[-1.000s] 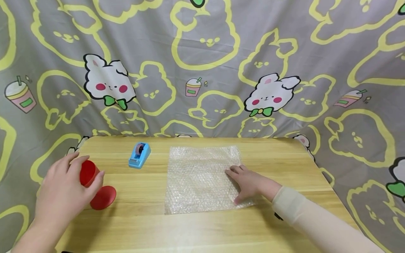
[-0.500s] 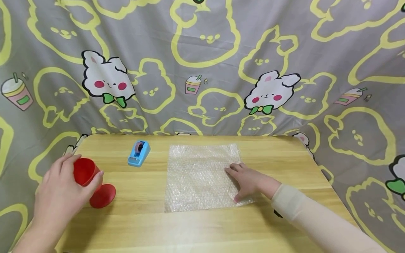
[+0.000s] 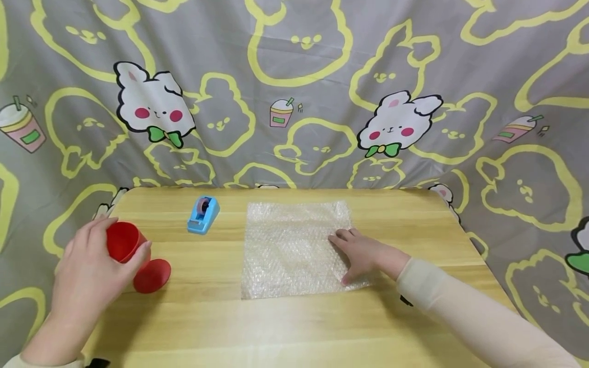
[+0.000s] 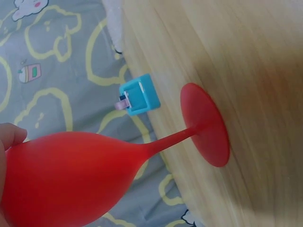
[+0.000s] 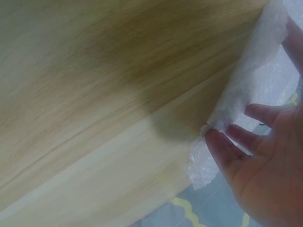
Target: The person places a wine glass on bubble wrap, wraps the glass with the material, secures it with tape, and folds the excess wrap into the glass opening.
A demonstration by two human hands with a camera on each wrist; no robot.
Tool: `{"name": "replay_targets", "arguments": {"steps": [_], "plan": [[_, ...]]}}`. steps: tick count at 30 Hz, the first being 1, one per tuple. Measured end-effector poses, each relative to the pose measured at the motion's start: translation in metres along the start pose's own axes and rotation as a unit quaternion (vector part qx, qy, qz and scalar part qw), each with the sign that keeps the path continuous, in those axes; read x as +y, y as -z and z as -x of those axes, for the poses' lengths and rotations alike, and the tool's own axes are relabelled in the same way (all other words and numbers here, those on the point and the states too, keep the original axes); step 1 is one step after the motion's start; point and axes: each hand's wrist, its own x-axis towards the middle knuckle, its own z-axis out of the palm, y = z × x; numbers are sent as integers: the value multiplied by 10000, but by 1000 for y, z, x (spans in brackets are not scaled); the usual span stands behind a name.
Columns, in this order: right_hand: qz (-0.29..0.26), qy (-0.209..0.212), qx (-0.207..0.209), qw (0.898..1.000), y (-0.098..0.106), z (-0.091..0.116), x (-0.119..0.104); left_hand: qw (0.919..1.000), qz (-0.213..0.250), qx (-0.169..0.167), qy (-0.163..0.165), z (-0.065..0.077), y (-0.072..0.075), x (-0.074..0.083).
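Observation:
My left hand (image 3: 89,268) grips the bowl of a red wine glass (image 3: 123,244), thumb on one side and fingers on the other. The glass has a thin stem and a round foot (image 4: 206,125), seen in the left wrist view at the wooden table; whether it bears fully on the wood I cannot tell. Flat on the table at centre lies a sheet of bubble wrap (image 3: 290,250). On its right edge rests my right hand (image 3: 361,255), fingers spread. In the right wrist view, fingertips touch the wrap's edge (image 5: 236,90) without curling round it.
A blue tape dispenser (image 3: 203,214) with a roll of tape stands at the back left of the wooden table (image 3: 285,332). Behind and beside the table hangs a grey patterned curtain (image 3: 221,51). A small dark object (image 3: 406,300) shows under the right sleeve.
The glass has tipped slightly in my left hand, so more of its inside shows. My right hand stays on the bubble wrap. The head view has shifted a little downward.

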Motion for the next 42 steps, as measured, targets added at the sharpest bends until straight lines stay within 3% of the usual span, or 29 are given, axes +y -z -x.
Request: {"name": "replay_targets", "arguments": {"steps": [7,12,19,24,29,32,38,42], "plan": [[-37,-98,-112,9999,2,0,1,9988,385,231,198,4,-2,1],[-93,-139,-147,9998,3,1,0,9928,988,148,658,9,-7,2],[-67,-80,-127,9999,4,1,-1,9723,1902,180,1347,15,-15,1],[-119,-39,-82,9999,4,2,-2,9566,2519,363,1416,18,-20,2],[-110,-1,-9,9999,2,2,-1,9361,3201,527,1362,19,-27,3],[-91,22,22,10000,1,1,-1,9300,3372,402,1407,18,-31,1],[6,-27,-5,10000,1,1,0,9253,3504,-44,1448,19,-40,-8],[-16,-2,15,10000,1,1,0,9029,4048,-196,1434,23,-50,-10]]}}
